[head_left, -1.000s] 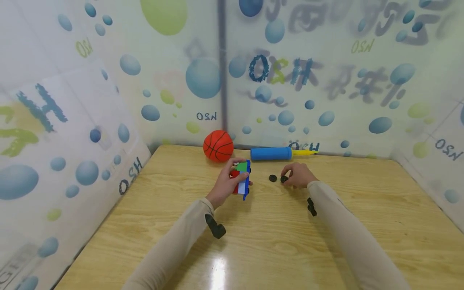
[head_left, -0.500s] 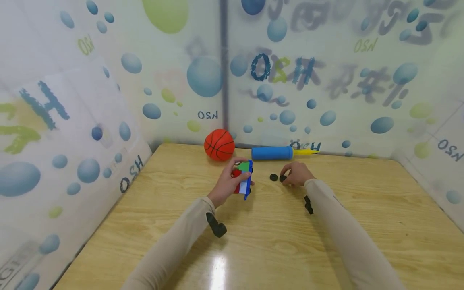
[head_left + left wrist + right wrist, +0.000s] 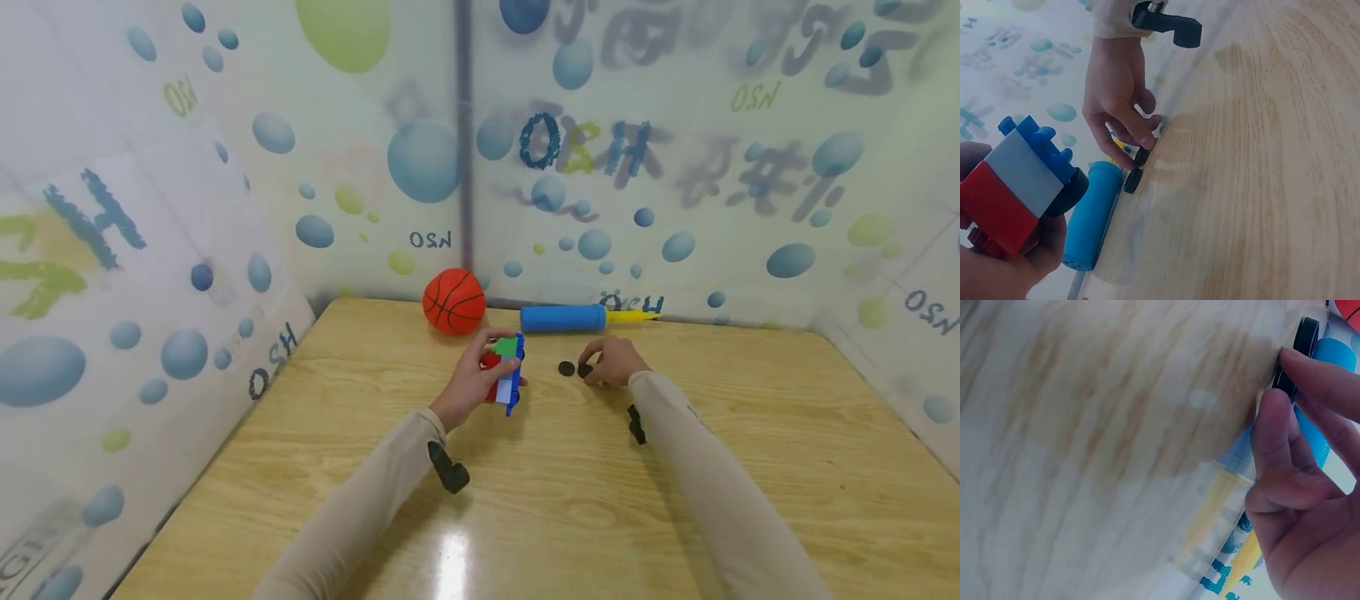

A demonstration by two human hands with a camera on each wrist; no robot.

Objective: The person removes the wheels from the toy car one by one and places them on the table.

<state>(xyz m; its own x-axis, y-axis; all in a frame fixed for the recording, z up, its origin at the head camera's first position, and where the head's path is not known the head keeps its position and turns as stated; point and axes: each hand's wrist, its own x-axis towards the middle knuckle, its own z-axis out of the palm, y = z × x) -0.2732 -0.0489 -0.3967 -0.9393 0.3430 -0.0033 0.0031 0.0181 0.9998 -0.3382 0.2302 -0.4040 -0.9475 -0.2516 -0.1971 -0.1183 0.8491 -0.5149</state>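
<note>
A person's left hand [image 3: 471, 385] grips a toy vehicle of red, white, green and blue plastic bricks [image 3: 505, 377], fingers curled round it and tipping it off the wooden table [image 3: 570, 500], seemingly to bare its wheel side. The right hand [image 3: 615, 360] pinches one small black wheel [image 3: 1141, 156] between thumb and fingertips, against the tabletop; a second black wheel [image 3: 566, 367] lies just beyond those fingertips, the blue air pump [image 3: 562, 317] and orange ball [image 3: 453, 302] farther off.

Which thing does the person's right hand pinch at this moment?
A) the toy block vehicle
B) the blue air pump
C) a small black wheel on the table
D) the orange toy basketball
C: the right hand pinches a small black wheel on the table, with a second wheel lying beside it.
</note>
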